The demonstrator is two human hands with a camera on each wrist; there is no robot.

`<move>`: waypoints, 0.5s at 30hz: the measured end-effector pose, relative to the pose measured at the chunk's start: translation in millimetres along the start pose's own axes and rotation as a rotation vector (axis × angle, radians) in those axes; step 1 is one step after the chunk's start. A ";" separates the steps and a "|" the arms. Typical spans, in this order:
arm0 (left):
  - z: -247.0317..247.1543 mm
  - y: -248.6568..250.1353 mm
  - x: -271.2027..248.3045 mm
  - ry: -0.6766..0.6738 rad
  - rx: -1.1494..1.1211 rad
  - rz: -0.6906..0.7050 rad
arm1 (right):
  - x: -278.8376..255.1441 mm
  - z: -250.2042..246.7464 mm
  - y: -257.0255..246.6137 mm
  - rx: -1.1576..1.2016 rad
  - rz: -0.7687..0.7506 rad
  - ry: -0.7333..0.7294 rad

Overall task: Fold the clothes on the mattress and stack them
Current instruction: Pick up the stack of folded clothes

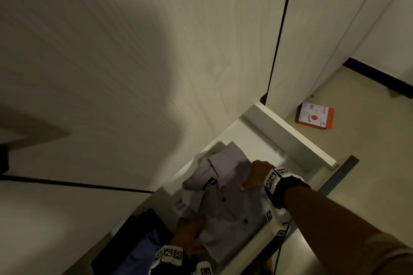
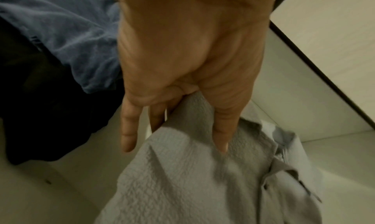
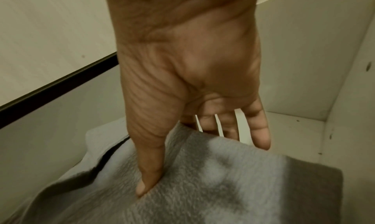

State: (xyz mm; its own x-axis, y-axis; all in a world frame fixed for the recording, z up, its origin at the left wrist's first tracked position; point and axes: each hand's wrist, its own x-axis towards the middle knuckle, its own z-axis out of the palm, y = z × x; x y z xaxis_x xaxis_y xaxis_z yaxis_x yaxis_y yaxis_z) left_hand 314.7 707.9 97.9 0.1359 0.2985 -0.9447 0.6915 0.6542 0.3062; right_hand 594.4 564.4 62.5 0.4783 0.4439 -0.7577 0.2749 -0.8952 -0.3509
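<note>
- Inside the open white drawer (image 1: pixel 288 138), the folded grey button-up shirt (image 1: pixel 225 203) hangs between both hands, its collar end toward the drawer's far end.
- The right hand (image 1: pixel 257 174) pinches one folded edge, thumb (image 3: pixel 150 168) on top and the other fingers (image 3: pixel 259 128) beneath the cloth.
- The left hand (image 1: pixel 190 230) pinches the opposite edge the same way: thumb (image 2: pixel 221 131) over the fabric, the remaining fingers (image 2: pixel 129 128) slightly spread under it.
- The drawer also holds a blue garment (image 2: pixel 67 35) lying over a dark garment (image 2: pixel 50 107), at the end near the left hand; from the left wrist view they sit just beside the shirt, though I cannot tell whether they touch.
- The drawer floor under the shirt looks bare, so my guess is that the shirt is being set down there, beside the other clothes.
- Risk: the soft crinkled fabric sags between the two pinches; letting go of one side early could spill the fold open.
- Risk: the collar end looks rumpled and could bunch against the drawer wall if the shirt lands too far forward.
- Risk: the left edge might drag over the blue garment and pull it out of shape.
- An orange-and-white box (image 1: pixel 315 117) lies on the floor beyond the drawer, well apart.
</note>
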 end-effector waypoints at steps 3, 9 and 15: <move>5.1 -7.4 12.2 -0.048 0.124 0.064 | 6.1 8.2 0.1 -0.019 -0.004 -0.031; -3.8 -10.9 98.0 0.027 0.544 0.815 | 26.0 6.2 -8.9 -0.067 -0.064 -0.023; 1.3 -16.8 86.3 0.039 0.321 0.330 | 34.3 2.1 -11.3 -0.048 -0.057 -0.052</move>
State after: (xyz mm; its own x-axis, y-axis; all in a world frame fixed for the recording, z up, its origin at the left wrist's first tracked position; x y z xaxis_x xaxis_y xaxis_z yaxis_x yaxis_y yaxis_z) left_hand 315.7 721.7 11.1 0.3632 0.4850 -0.7955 0.8013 0.2731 0.5323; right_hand 606.0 589.6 39.3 0.4174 0.4902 -0.7652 0.3404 -0.8651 -0.3686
